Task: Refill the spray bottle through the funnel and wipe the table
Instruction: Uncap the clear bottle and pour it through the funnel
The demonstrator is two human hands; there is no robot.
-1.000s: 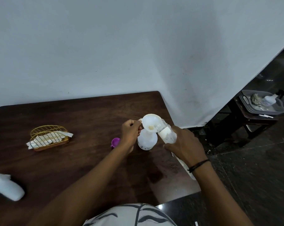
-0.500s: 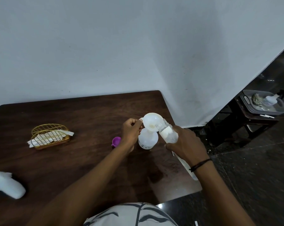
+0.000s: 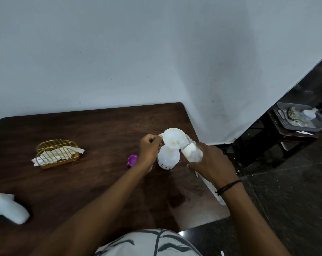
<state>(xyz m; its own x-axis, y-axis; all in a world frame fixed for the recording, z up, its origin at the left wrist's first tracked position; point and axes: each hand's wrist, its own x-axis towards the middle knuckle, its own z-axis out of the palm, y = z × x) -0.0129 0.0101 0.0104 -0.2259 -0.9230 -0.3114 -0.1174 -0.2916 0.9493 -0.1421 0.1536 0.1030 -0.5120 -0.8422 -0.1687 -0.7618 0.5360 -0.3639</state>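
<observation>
A round white spray bottle body (image 3: 168, 160) stands on the dark wooden table (image 3: 93, 130) near its right edge. A white funnel (image 3: 173, 137) sits in its neck. My left hand (image 3: 149, 147) pinches the funnel's rim tab. My right hand (image 3: 211, 163) grips a clear plastic bottle (image 3: 190, 150), tilted with its mouth over the funnel's right rim. A white spray head (image 3: 8, 207) lies on its side at the table's left front.
A purple cap (image 3: 132, 160) sits just left of my left wrist. A gold wire basket (image 3: 57, 152) with white cloths stands at the left. A white strip (image 3: 211, 189) lies along the table's right edge. A grey tray (image 3: 302, 117) rests on a side stand far right.
The clear bottle stays tipped at the funnel; both hands hold nearly still. The view has shifted only slightly.
</observation>
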